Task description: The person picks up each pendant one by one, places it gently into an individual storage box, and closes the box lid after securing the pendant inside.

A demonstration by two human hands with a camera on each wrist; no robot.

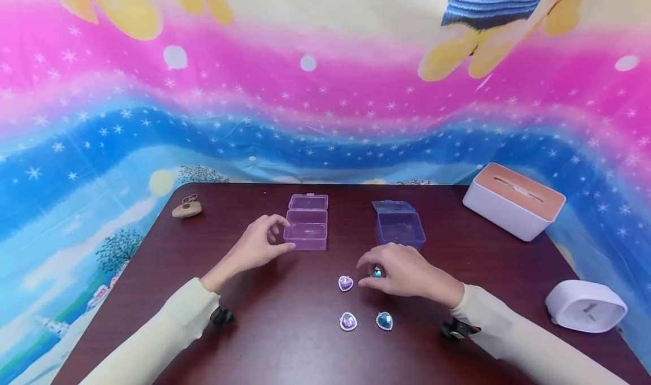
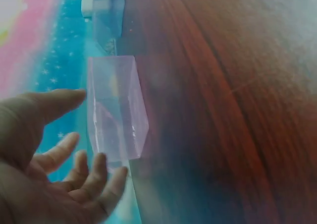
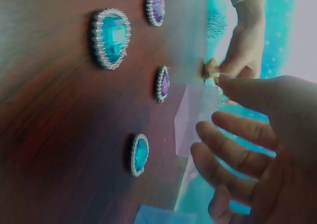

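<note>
In the head view, my left hand [image 1: 259,242] is at the left side of a clear pink plastic box [image 1: 305,244], fingers loosely bent and thumb apart. The pink box's lid is flipped back; whether the fingers touch it I cannot tell. My right hand [image 1: 409,269] hovers over a blue heart-shaped gem [image 1: 377,272], which lies apart from the fingers on the table in the right wrist view. Another blue heart gem [image 1: 385,321] and two purple heart gems [image 1: 346,284] with pale beaded rims lie nearby. Behind the right hand, a clear blue box [image 1: 399,226] has its lid back.
On the dark wooden table [image 1: 285,340], a white tissue box [image 1: 508,204] with a wood-toned top stands at the back right. A white clock [image 1: 586,307] is at the right edge. A small tan object [image 1: 186,209] with a cord lies back left. A printed cloth hangs behind.
</note>
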